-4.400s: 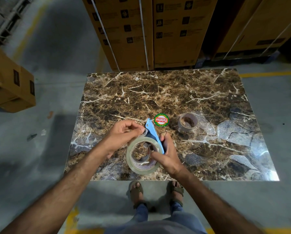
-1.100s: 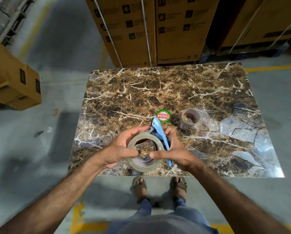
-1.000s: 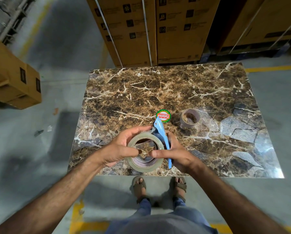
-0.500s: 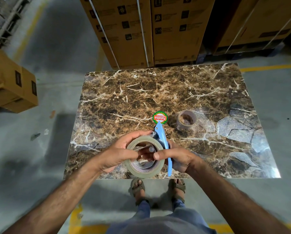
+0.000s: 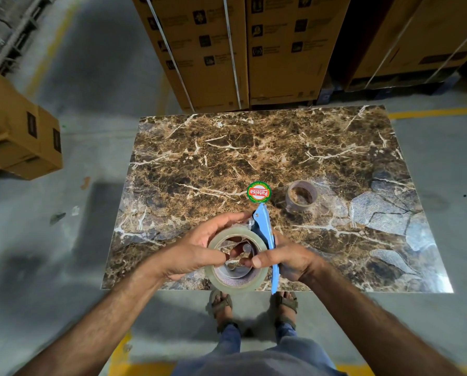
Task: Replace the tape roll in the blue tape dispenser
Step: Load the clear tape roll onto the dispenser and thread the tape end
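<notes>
Boxes on the floor: a brown cardboard box point(image 5: 21, 137) stood on the grey floor far to the left of the table, well apart from it.
Table: a brown marble-patterned table top point(image 5: 254, 147) filled the middle of the view, and both hands worked over its near edge.
Left hand: the left hand point(image 5: 191, 256) was curled around the left side of the new tape roll; its thumb lay across the near rim toward the centre hole and its fingers went over the far rim. It gripped the roll from the outside.
New tape roll: the clear tape roll point(image 5: 236, 263) was held upright between the two hands, just above the near edge of the table, with its open hole facing the camera. Inside the hole a round hub of the dispenser was seen, but whether the roll sat fully on it, I cannot tell.
Blue tape dispenser: the blue tape dispenser point(image 5: 266, 234) was touching the right side of the roll, its long flat side on edge, pointing away from the person.
Right hand: the right hand point(image 5: 286, 260) was closed around the dispenser from the right, with the thumb pressing at the inner edge of the roll's hole.
Round sticker: a green and red round label point(image 5: 258, 191) lay flat on the table just beyond the dispenser's tip.
Old roll: a small, nearly empty brown tape core point(image 5: 301, 195) stood on the table to the right of the label, apart from the hands.
Stacked cartons: tall brown cartons point(image 5: 227, 47) stood behind the far edge of the table.
</notes>
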Action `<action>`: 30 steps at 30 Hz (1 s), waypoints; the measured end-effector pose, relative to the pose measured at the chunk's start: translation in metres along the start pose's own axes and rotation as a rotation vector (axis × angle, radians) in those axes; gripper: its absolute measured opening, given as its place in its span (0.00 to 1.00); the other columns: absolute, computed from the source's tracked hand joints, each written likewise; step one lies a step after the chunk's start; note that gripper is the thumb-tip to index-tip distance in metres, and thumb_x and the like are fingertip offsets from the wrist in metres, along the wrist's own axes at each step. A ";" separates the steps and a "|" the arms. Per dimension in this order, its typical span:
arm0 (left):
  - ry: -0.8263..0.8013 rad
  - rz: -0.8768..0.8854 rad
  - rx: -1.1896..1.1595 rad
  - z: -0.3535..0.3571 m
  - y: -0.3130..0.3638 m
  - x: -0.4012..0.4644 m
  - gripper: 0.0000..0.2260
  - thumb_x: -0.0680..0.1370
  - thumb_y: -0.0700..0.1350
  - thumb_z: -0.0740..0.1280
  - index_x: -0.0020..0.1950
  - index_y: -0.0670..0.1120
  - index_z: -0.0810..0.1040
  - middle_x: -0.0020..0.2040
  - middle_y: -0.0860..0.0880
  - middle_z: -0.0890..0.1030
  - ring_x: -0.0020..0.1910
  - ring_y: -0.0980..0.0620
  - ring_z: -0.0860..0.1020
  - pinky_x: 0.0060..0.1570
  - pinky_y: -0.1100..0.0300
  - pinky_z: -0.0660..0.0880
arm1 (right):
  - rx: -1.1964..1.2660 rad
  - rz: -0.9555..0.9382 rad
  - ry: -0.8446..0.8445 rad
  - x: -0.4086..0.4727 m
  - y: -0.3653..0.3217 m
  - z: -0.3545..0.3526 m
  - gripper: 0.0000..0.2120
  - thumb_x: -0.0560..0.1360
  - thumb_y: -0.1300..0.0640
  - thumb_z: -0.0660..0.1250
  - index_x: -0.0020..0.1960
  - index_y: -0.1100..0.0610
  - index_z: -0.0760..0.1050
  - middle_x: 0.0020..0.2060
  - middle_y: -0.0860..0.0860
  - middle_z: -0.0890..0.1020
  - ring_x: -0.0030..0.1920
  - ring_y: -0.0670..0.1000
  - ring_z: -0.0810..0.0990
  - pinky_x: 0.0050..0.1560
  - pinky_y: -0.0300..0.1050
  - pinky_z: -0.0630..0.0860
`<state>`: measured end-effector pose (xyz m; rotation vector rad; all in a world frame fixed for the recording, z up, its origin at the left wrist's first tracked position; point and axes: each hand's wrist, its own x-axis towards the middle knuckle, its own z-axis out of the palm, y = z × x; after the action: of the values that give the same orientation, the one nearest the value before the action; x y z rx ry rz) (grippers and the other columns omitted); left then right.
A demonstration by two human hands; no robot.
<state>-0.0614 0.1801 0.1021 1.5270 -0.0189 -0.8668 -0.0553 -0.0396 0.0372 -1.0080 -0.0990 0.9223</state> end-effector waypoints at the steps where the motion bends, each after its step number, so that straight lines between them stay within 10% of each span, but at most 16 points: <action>1: 0.018 -0.010 -0.008 -0.001 0.000 0.002 0.38 0.68 0.31 0.69 0.77 0.52 0.68 0.70 0.44 0.78 0.65 0.51 0.79 0.68 0.50 0.75 | 0.001 0.003 0.011 0.000 -0.001 0.000 0.26 0.62 0.60 0.83 0.58 0.57 0.83 0.51 0.54 0.88 0.51 0.54 0.86 0.56 0.48 0.82; 7: 0.493 -0.136 -0.108 0.019 -0.009 0.004 0.51 0.55 0.62 0.84 0.74 0.54 0.67 0.67 0.48 0.77 0.64 0.51 0.78 0.65 0.51 0.74 | 0.010 -0.050 0.206 0.005 -0.005 -0.011 0.25 0.60 0.63 0.78 0.56 0.66 0.78 0.46 0.58 0.84 0.49 0.59 0.83 0.54 0.52 0.83; 11: 0.696 0.006 -0.116 0.041 -0.022 0.002 0.22 0.69 0.53 0.78 0.59 0.47 0.81 0.52 0.50 0.88 0.51 0.54 0.86 0.49 0.65 0.80 | -0.013 -0.080 0.244 0.009 -0.010 -0.015 0.23 0.60 0.63 0.78 0.53 0.65 0.78 0.45 0.60 0.82 0.46 0.59 0.82 0.52 0.51 0.83; 16: 0.755 0.112 0.099 0.042 -0.023 0.001 0.06 0.79 0.47 0.72 0.55 0.51 0.82 0.47 0.55 0.87 0.45 0.63 0.84 0.43 0.71 0.77 | -0.035 -0.079 0.222 0.013 -0.014 -0.016 0.22 0.59 0.64 0.77 0.53 0.63 0.81 0.44 0.57 0.85 0.45 0.56 0.85 0.51 0.50 0.84; 30: 0.591 0.182 -0.164 0.004 -0.043 -0.001 0.22 0.65 0.57 0.81 0.56 0.52 0.82 0.54 0.47 0.87 0.57 0.43 0.84 0.58 0.50 0.81 | -0.045 -0.091 0.216 0.025 -0.016 -0.002 0.36 0.60 0.64 0.80 0.64 0.75 0.71 0.56 0.68 0.79 0.56 0.65 0.80 0.64 0.66 0.76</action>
<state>-0.0844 0.1851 0.0659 1.5458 0.3306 -0.2447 -0.0288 -0.0267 0.0408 -1.1296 0.0161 0.7260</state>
